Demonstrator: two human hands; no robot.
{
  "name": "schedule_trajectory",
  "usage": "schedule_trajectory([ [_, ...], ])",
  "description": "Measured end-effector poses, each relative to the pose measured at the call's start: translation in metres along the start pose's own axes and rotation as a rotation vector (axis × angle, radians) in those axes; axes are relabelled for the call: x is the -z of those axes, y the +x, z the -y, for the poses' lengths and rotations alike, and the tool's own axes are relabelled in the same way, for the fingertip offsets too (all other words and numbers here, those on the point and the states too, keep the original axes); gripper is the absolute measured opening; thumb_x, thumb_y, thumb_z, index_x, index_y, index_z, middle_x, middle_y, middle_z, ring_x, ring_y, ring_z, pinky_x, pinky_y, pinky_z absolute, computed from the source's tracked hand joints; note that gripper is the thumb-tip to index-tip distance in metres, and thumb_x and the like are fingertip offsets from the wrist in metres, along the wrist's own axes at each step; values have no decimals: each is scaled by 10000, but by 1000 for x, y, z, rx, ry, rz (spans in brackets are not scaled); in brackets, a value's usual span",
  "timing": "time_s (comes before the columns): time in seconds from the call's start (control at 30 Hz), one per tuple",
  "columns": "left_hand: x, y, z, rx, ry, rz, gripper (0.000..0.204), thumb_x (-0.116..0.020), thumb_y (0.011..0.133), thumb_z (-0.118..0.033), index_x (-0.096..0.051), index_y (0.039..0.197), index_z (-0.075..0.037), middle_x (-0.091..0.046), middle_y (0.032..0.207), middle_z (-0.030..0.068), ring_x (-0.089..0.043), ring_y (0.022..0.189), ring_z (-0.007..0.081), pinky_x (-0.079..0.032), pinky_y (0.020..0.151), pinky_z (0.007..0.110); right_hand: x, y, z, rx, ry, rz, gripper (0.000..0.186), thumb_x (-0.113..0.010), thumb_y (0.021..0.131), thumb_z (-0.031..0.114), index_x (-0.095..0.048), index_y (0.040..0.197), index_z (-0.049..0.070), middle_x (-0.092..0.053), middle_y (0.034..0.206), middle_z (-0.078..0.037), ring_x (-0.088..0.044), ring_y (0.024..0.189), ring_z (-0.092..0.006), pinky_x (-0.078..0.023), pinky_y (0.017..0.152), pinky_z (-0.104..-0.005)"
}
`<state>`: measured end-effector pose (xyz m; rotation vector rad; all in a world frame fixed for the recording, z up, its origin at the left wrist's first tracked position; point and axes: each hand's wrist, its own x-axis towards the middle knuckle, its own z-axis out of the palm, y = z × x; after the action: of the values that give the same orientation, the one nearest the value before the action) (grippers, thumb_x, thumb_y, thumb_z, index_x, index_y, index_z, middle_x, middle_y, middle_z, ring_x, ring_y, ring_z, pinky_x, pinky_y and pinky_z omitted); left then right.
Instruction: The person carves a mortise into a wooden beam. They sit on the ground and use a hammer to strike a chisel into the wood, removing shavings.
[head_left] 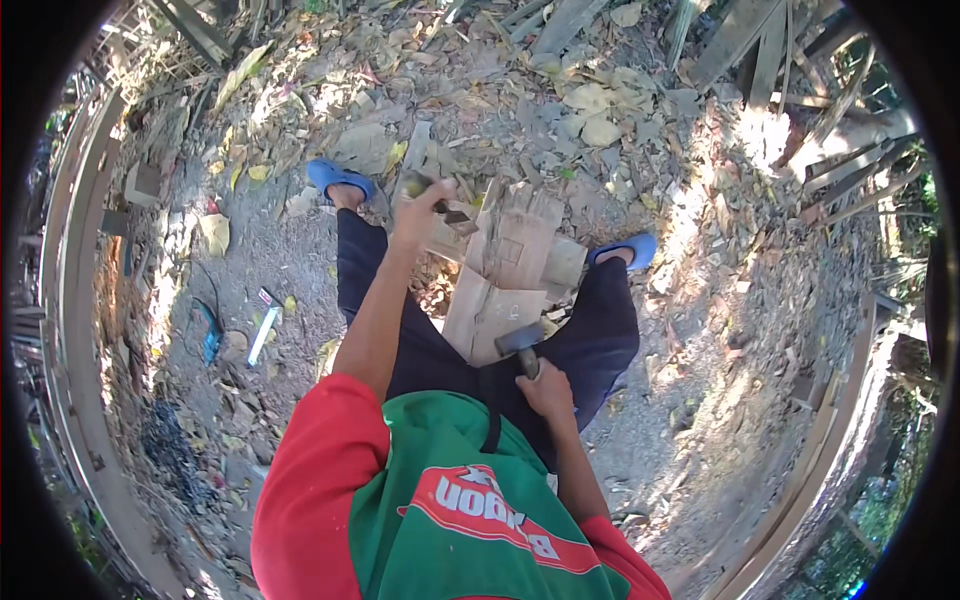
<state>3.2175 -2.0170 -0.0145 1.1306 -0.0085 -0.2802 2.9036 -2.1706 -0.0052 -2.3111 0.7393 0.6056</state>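
Largest thing first: leaf-littered ground (740, 370), sun and shade in patches. Long boards (75, 240) run up its left side, bent by the lens; more timber along the right.

Person on this ground, legs spread: shirt (440, 470) green with red sleeves, trousers (370, 270) dark.

Pale wooden workpiece (535, 220) between the legs, midway between the feet, its near piece (510, 310) reaching back toward the lap. Another length of wood (567, 262) shows at its right side, apparently lower.

Blue clogs (632, 250) on the feet, one either side of the wood.

Off to the left, on the dirt: a white strip (263, 335) with a red end. Beside it a blue and dark object (211, 332); kind unclear from here.

Right hand (548, 390) near the lap, fingers closed round the handle of a hammer (519, 339). Hammer head lies over the near end of the wood as I see it; cannot tell whether they touch.

Left hand (424, 208) at the wood's far left edge, fingers curled tight round a chisel-like tool (460, 219), blade toward the wood. Contact: cannot tell.

Smallest: a rectangular outline (510, 250) on the workpiece's upper face.
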Motion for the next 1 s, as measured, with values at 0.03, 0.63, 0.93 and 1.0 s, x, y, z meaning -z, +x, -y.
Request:
schedule_trajectory([
  [0.03, -2, -3, -13, -48, -82, 4, 162, -715, 821, -115, -563, 831, -61, -593, 728, 23, -579, 682, 122, -477, 693, 284, -5, 0, 2, 16, -72, 21, 418, -677, 782, 322, -569, 1007, -14, -662, 839, -256, -665, 811, -404, -525, 706, -498],
  [0.63, -51, 15, 28, 40, 352, 83, 329, -647, 842, -187, -574, 1110, -10, -608, 873, 21, -569, 821, 110, -439, 768, 274, -2, 15, 11, 54, -132, 209, 438, -665, 835, 387, -517, 1016, 17, -662, 796, -218, -660, 773, -405, -518, 676, -512],
  [0.93, -45, 11, 30, 30, 289, 79, 315, -651, 836, -163, -578, 1105, -17, -614, 903, 32, -574, 842, 118, -441, 795, 278, -2, 16, 10, 64, -130, 218, 448, -656, 840, 394, -520, 1029, 12, -662, 810, -228, -658, 790, -408, -518, 692, -512],
  [1.0, -45, 10, 30, 24, 286, 73, 301, -649, 837, -158, -580, 1094, -17, -613, 894, 30, -570, 829, 113, -440, 780, 276, -1, 16, 12, 49, -139, 226, 452, -652, 842, 399, -522, 1037, 12, -662, 815, -230, -658, 796, -410, -517, 697, -513],
])
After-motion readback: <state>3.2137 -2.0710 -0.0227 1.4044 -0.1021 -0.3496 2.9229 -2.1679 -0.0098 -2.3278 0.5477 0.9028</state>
